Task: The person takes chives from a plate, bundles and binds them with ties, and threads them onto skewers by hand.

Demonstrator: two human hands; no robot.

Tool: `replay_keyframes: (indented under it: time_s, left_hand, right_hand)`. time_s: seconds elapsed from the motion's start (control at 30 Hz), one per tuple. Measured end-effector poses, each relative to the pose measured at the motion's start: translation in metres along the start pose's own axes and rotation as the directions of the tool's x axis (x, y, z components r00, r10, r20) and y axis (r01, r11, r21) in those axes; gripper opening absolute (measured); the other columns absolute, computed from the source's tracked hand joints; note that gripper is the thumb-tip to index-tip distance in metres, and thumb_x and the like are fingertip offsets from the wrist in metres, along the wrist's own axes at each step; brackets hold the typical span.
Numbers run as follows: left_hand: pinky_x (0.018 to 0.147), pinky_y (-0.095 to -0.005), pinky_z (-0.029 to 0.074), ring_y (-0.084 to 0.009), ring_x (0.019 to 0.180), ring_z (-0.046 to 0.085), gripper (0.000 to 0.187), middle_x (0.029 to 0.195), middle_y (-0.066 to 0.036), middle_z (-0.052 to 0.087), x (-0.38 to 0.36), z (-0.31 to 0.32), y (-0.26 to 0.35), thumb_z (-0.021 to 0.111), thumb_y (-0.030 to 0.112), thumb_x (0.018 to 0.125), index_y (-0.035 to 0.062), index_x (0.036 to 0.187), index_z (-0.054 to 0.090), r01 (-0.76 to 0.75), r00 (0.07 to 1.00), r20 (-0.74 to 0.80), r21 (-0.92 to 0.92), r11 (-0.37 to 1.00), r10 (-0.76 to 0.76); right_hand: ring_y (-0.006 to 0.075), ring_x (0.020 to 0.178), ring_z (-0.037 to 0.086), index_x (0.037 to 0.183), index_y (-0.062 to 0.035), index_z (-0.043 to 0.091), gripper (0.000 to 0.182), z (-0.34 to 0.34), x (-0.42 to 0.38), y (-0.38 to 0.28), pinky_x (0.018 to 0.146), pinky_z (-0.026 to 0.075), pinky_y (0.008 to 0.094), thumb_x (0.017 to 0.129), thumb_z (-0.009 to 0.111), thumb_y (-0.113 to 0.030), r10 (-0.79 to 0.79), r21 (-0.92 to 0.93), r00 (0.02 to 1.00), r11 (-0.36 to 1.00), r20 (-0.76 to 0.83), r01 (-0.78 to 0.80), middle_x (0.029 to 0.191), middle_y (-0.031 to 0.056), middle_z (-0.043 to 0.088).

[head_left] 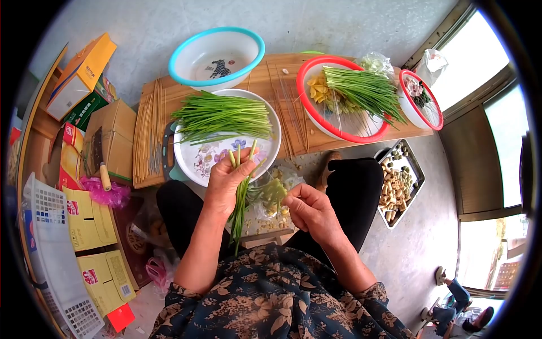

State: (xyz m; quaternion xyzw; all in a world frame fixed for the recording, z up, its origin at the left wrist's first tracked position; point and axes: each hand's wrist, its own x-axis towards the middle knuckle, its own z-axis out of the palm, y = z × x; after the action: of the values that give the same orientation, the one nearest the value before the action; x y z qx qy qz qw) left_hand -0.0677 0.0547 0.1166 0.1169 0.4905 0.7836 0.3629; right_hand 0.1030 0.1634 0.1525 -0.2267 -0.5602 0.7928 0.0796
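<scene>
My left hand [230, 183] is closed around a small bunch of garlic chives [239, 209], whose cut ends poke up above the fingers while the green leaves hang below. To its right, my right hand [313, 212] is pinched, thumb against forefinger, beside a pale green, leafy-looking piece [271, 193]. What those fingertips hold is too small to make out. Just beyond my left hand, a white flower-patterned tray [212, 161] carries a large pile of chives [223, 116]. Thin bamboo skewers [148, 127] lie left of the tray, and more skewers [288, 113] lie to its right.
On the wooden table [322, 146] stand a blue-rimmed basin [197, 59], a red-rimmed basin [361, 134] of chives and yellow slices, and a smaller red-rimmed bowl [415, 116]. A metal tray [418, 192] of skewered food sits lower right. Boxes [110, 138] and a knife [104, 175] are left.
</scene>
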Motion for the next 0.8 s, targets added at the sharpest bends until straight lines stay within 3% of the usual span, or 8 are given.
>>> replay_keyframes:
  time_s: [0.23, 0.3, 0.4, 0.53, 0.67, 0.73, 0.8]
  left_hand:
    - [0.077, -0.0276, 0.047, -0.0105, 0.081, 0.055, 0.027, 0.106, -0.008, 0.066, 0.003, -0.006, 0.002, 0.064, 0.014, 0.09, -0.0017, 0.112, 0.064, -0.051, 0.996, 0.082, 0.131, 0.99, 0.041]
    - [0.078, -0.027, 0.047, -0.0097, 0.082, 0.055, 0.025, 0.104, -0.008, 0.066, 0.008, -0.015, 0.0, 0.061, 0.015, 0.093, -0.0014, 0.11, 0.065, -0.128, 0.987, 0.124, 0.248, 0.96, 0.1]
    - [0.078, -0.0259, 0.046, -0.0089, 0.081, 0.055, 0.024, 0.097, -0.006, 0.065, 0.011, -0.017, 0.005, 0.058, 0.015, 0.094, -0.0015, 0.109, 0.065, -0.208, 0.974, 0.143, 0.284, 0.936, 0.173]
    - [0.075, -0.0239, 0.044, -0.0077, 0.075, 0.051, 0.024, 0.091, -0.003, 0.063, 0.013, -0.02, 0.002, 0.06, 0.015, 0.094, -0.0024, 0.11, 0.065, -0.312, 0.948, 0.062, 0.359, 0.88, 0.311]
    - [0.064, -0.023, 0.041, -0.0065, 0.068, 0.045, 0.023, 0.08, 0.002, 0.058, 0.01, -0.018, -0.002, 0.06, 0.013, 0.093, -0.0001, 0.11, 0.066, -0.316, 0.947, 0.079, 0.382, 0.868, 0.31]
    - [0.065, -0.0227, 0.039, -0.0069, 0.067, 0.044, 0.027, 0.08, 0.001, 0.056, 0.006, -0.009, -0.001, 0.06, 0.017, 0.093, -0.0024, 0.112, 0.065, -0.2, 0.98, 0.071, 0.275, 0.941, 0.187]
    - [0.063, -0.0221, 0.038, -0.007, 0.066, 0.044, 0.028, 0.077, 0.002, 0.054, 0.005, -0.007, 0.001, 0.06, 0.018, 0.094, -0.0024, 0.112, 0.065, -0.195, 0.978, 0.131, 0.277, 0.941, 0.164]
  right_hand:
    - [0.0034, 0.043, 0.031, 0.089, -0.0012, 0.053, 0.016, -0.001, -0.001, -0.003, 0.04, 0.024, 0.0195, 0.097, 0.055, -0.016, -0.001, -0.024, 1.0, 1.0, -0.006, 0.0, 0.055, -0.0043, 0.041]
    - [0.0032, 0.043, 0.031, 0.089, -0.0012, 0.053, 0.016, -0.001, -0.002, -0.002, 0.04, 0.023, 0.0196, 0.097, 0.055, -0.015, -0.005, -0.047, 1.0, 0.999, -0.006, 0.005, 0.056, -0.0043, 0.041]
    - [0.0032, 0.043, 0.032, 0.088, -0.0011, 0.053, 0.016, 0.0, -0.002, -0.002, 0.04, 0.023, 0.0195, 0.097, 0.055, -0.014, -0.014, -0.069, 1.0, 0.997, -0.006, 0.013, 0.056, -0.0045, 0.041]
    - [0.003, 0.043, 0.032, 0.088, -0.0012, 0.053, 0.016, 0.001, -0.003, -0.006, 0.04, 0.023, 0.0194, 0.097, 0.055, -0.014, -0.016, -0.047, 1.0, 0.999, -0.021, 0.015, 0.056, -0.0045, 0.041]
    - [0.0027, 0.044, 0.032, 0.088, -0.0013, 0.053, 0.016, 0.001, -0.003, -0.01, 0.04, 0.024, 0.0192, 0.097, 0.055, -0.014, -0.026, -0.06, 0.999, 0.998, -0.029, 0.025, 0.057, -0.0045, 0.041]
    - [0.0026, 0.044, 0.032, 0.088, -0.0013, 0.053, 0.016, 0.002, -0.002, -0.011, 0.04, 0.024, 0.0191, 0.097, 0.055, -0.015, -0.028, -0.061, 0.999, 0.998, -0.028, 0.026, 0.057, -0.0044, 0.041]
    - [0.0026, 0.044, 0.032, 0.088, -0.0013, 0.053, 0.016, 0.002, -0.002, -0.011, 0.04, 0.024, 0.0191, 0.097, 0.055, -0.015, -0.022, -0.05, 0.999, 0.999, -0.024, 0.021, 0.057, -0.0045, 0.041]
